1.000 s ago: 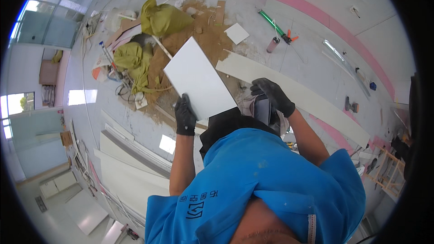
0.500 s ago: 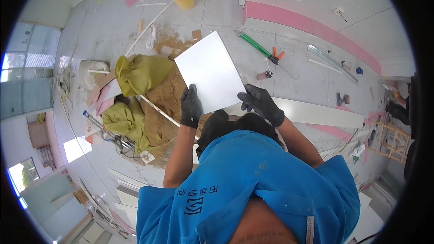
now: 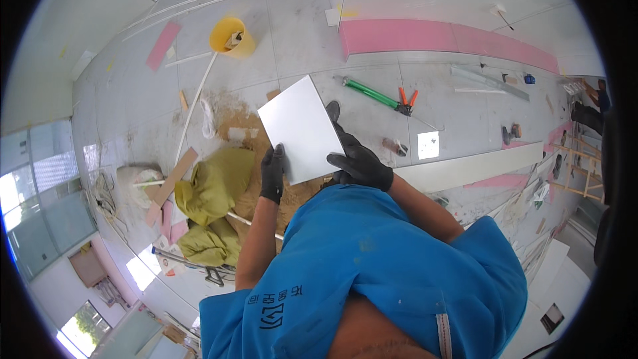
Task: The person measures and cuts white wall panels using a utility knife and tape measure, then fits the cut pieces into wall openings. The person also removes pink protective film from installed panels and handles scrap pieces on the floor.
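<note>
A white rectangular panel (image 3: 299,119) is held out in front of my blue shirt. My left hand (image 3: 272,173), in a black glove, grips its lower left edge with the thumb on the face. My right hand (image 3: 355,163), also gloved in black, is closed on the lower right edge, its thumb over the face and the other fingers partly hidden. Just beyond the panel a dark shoe (image 3: 334,110) shows, over a patch of brown sand (image 3: 249,123) on the floor.
Olive sacks (image 3: 216,183), a yellow bucket (image 3: 232,30) and a long pipe (image 3: 194,111) lie left and ahead. A green caulking gun (image 3: 372,93), a small can (image 3: 395,146) and a long white board (image 3: 465,166) are ahead right. Another person (image 3: 588,116) is at the far right beside a wooden frame (image 3: 585,166).
My right hand has closed onto the panel's right edge. The view has shifted forward along the floor, showing more of the bucket and far wall, and I hold the panel between both hands.
</note>
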The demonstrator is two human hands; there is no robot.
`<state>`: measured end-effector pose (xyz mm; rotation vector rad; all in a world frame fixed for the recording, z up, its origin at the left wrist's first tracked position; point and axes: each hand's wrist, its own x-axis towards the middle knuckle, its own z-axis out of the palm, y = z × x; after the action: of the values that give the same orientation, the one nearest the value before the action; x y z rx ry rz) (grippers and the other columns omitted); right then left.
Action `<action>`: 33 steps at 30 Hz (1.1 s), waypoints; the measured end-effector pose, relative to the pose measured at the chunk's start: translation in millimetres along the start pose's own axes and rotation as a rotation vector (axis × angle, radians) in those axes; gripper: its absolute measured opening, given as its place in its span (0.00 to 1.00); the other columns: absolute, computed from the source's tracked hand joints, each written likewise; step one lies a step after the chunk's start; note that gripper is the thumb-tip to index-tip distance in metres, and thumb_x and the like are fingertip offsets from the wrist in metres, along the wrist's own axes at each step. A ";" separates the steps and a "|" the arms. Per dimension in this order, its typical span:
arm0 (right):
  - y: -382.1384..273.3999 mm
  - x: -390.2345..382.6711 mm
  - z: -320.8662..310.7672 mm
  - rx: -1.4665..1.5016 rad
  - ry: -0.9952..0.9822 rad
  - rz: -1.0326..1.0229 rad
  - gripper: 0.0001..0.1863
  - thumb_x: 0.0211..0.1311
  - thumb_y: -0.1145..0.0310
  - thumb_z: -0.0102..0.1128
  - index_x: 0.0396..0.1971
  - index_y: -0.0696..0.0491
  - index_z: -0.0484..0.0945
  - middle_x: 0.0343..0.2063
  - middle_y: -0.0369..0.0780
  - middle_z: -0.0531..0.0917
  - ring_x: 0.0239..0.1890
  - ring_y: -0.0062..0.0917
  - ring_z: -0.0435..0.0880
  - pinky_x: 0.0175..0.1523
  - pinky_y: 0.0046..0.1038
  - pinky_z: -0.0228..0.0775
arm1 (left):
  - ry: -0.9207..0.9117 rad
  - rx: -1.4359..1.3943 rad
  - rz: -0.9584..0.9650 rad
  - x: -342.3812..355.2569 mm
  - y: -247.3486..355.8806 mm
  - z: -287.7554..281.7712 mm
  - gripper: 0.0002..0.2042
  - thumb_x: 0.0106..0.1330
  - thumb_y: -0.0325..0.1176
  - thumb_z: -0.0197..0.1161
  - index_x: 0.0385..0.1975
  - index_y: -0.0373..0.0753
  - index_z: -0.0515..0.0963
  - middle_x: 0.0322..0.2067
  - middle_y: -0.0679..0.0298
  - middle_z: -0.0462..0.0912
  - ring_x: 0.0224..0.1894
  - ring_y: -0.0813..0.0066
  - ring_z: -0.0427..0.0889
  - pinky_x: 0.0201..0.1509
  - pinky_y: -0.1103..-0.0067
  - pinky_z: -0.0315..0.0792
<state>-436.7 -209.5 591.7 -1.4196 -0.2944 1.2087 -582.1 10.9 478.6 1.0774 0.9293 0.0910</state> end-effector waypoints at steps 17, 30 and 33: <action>189.5 336.0 -254.2 -0.828 0.707 0.365 0.20 0.62 0.52 0.48 0.37 0.56 0.76 0.31 0.51 0.81 0.37 0.46 0.80 0.44 0.44 0.70 | -0.641 1.831 0.276 270.6 -3.2 3.4 0.37 0.52 0.52 0.64 0.60 0.38 0.65 0.55 0.47 0.71 0.62 0.47 0.64 0.65 0.58 0.56; 334.6 477.6 -270.1 -0.581 1.227 0.516 0.18 0.64 0.55 0.49 0.38 0.56 0.76 0.32 0.51 0.81 0.39 0.47 0.78 0.45 0.45 0.68 | -0.910 1.636 0.416 348.9 55.0 -51.8 0.24 0.50 0.43 0.66 0.45 0.36 0.73 0.45 0.52 0.76 0.52 0.48 0.72 0.55 0.58 0.65; 342.0 491.7 -272.9 -0.507 1.328 0.607 0.17 0.63 0.56 0.50 0.34 0.56 0.77 0.29 0.50 0.81 0.36 0.48 0.78 0.42 0.46 0.67 | -0.959 1.648 0.372 358.0 66.9 -48.6 0.22 0.51 0.43 0.66 0.43 0.36 0.74 0.44 0.53 0.77 0.52 0.48 0.72 0.53 0.59 0.66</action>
<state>-167.8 -89.6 3.0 -2.5416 0.8587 0.3828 -364.8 253.0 307.6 2.4339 -0.3179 -0.9727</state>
